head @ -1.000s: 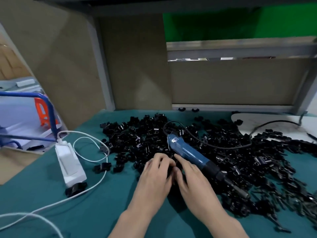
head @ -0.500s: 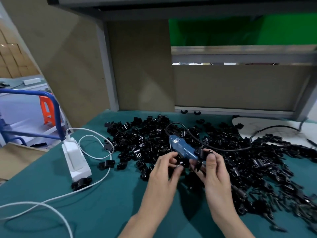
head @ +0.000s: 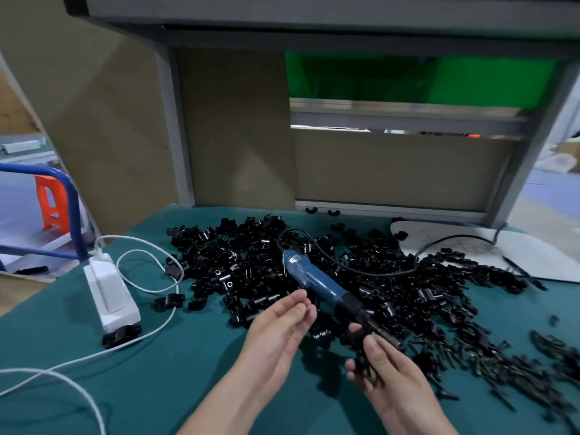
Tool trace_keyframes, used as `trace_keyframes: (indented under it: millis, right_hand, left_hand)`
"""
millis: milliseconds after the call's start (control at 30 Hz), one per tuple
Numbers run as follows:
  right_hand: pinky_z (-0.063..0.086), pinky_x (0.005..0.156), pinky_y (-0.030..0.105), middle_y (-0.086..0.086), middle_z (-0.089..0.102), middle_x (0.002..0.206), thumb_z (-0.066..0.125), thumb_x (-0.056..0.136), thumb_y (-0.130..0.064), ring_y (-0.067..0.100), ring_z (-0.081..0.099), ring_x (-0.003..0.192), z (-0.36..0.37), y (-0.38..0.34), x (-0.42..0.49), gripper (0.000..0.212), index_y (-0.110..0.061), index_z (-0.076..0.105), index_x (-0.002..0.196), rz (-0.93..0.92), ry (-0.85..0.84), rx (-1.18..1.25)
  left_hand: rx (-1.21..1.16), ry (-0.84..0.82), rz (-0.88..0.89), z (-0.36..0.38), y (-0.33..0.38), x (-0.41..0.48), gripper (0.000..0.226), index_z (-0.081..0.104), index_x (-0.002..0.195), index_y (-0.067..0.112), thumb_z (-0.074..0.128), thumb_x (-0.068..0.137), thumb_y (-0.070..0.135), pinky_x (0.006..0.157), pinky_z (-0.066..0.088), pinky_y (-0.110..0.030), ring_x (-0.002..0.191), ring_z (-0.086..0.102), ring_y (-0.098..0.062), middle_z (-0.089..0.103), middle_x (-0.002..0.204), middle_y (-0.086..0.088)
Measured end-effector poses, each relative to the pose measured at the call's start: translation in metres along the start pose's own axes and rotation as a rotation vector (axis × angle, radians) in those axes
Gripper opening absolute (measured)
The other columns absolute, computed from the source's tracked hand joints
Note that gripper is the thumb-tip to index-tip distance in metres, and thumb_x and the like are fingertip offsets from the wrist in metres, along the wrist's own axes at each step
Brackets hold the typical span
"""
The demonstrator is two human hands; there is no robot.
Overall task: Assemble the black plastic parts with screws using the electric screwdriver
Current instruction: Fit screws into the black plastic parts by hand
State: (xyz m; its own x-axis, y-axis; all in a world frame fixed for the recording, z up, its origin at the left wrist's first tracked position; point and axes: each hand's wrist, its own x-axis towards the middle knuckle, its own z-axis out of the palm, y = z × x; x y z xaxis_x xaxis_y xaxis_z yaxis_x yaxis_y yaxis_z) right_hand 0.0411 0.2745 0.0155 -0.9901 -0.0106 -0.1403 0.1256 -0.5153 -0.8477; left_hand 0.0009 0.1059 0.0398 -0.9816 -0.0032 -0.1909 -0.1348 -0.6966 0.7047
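Head view: left hand (head: 276,334) hovers spread wide, fingers straight, holding nothing, at the near edge of the heap of loose black plastic parts (head: 251,265). Right hand (head: 389,381) grips a small black plastic part (head: 361,362), fingers curled round it, low over the teal table mat (head: 157,387). Blue-bodied electric screwdriver (head: 317,282) lies on the heap, bit end just beside the right hand, nobody holding it. Screws can't be made out. Likely step: pairing pieces. Best to seat the mate flush with holes lined up, brace it on the mat, then take up the driver square to the hole.
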Motion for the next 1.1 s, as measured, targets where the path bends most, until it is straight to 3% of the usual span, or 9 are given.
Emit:
trace_keyframes:
  millis: [100,267,400,467,667,767,833,967,1100]
  right_hand:
    - [0.059,0.054,0.028,0.009,0.078,0.088,0.060,0.092,-0.017,0.022,0.069,0.060,0.001,0.000,0.004,0.026,-0.003,0.074,0.109,0.002,0.022,-0.079]
    - [0.058,0.052,0.029,0.011,0.079,0.088,0.054,0.102,-0.017,0.023,0.071,0.059,-0.002,-0.003,0.010,0.025,-0.005,0.075,0.105,-0.022,0.090,-0.030]
    - [0.057,0.055,0.030,0.014,0.076,0.084,0.053,0.104,-0.022,0.020,0.069,0.060,-0.003,-0.007,0.009,0.027,-0.006,0.075,0.107,-0.009,0.099,0.005]
    - [0.055,0.059,0.031,0.012,0.075,0.082,0.052,0.105,-0.023,0.018,0.066,0.059,-0.002,-0.008,0.007,0.028,-0.009,0.076,0.107,-0.007,0.101,-0.006]
    - [0.055,0.063,0.032,0.005,0.077,0.090,0.053,0.104,-0.026,0.019,0.067,0.065,-0.003,-0.009,0.007,0.029,-0.010,0.076,0.110,-0.040,0.087,-0.016]
    - [0.058,0.062,0.030,0.002,0.079,0.098,0.063,0.091,-0.033,0.020,0.072,0.071,-0.005,-0.007,0.006,0.028,-0.012,0.079,0.102,-0.066,0.070,-0.040]
    - [0.059,0.063,0.027,0.006,0.079,0.101,0.069,0.080,-0.036,0.020,0.073,0.075,-0.005,-0.006,0.005,0.031,-0.013,0.082,0.097,-0.084,0.052,-0.082]
    - [0.057,0.067,0.022,0.006,0.079,0.102,0.071,0.076,-0.046,0.015,0.074,0.081,-0.003,-0.003,0.003,0.033,-0.028,0.082,0.102,-0.148,-0.015,-0.194]
    - [0.057,0.072,0.022,0.003,0.079,0.104,0.074,0.089,-0.048,0.015,0.074,0.087,-0.005,-0.004,0.003,0.025,-0.033,0.079,0.108,-0.193,-0.028,-0.247]
  left_hand:
    - [0.321,-0.016,0.085,0.002,-0.011,-0.005,0.018,0.072,0.107,0.005,0.058,0.097,-0.003,0.079,0.059,-0.023,0.090,0.074,-0.018,0.075,0.099,-0.009]
    - [1.388,-0.214,0.504,-0.012,-0.012,-0.010,0.012,0.059,0.108,0.044,0.050,0.102,0.041,0.083,0.043,-0.008,0.102,0.054,0.011,0.059,0.103,0.034]
    - [1.832,-0.398,0.681,-0.017,-0.015,-0.010,0.034,0.053,0.120,0.040,0.034,0.098,0.059,0.088,0.031,-0.017,0.100,0.042,0.006,0.054,0.106,0.024]
    - [1.934,-0.468,0.650,-0.020,-0.014,-0.007,0.049,0.053,0.125,0.035,0.029,0.096,0.066,0.093,0.033,-0.022,0.103,0.042,0.000,0.050,0.111,0.021]
    - [1.782,-0.480,0.472,-0.022,-0.011,-0.004,0.052,0.061,0.101,0.034,0.028,0.091,0.074,0.084,0.045,-0.028,0.094,0.049,0.000,0.053,0.097,0.020]
    - [1.355,-0.315,0.400,-0.015,-0.015,-0.007,0.037,0.061,0.096,0.033,0.039,0.093,0.063,0.071,0.051,-0.029,0.079,0.061,-0.004,0.068,0.090,0.012]
    - [1.023,-0.213,0.369,-0.007,-0.020,-0.011,0.029,0.062,0.100,0.027,0.048,0.095,0.052,0.064,0.050,-0.022,0.072,0.062,-0.005,0.073,0.090,0.007]
    - [0.699,-0.169,0.282,0.006,-0.034,-0.017,0.020,0.061,0.113,0.018,0.062,0.096,0.028,0.078,0.055,-0.020,0.089,0.071,-0.011,0.073,0.100,-0.001]
    - [0.716,-0.255,0.244,0.007,-0.041,-0.020,0.027,0.063,0.121,0.021,0.065,0.094,0.025,0.090,0.052,-0.018,0.105,0.069,-0.006,0.074,0.112,0.004]
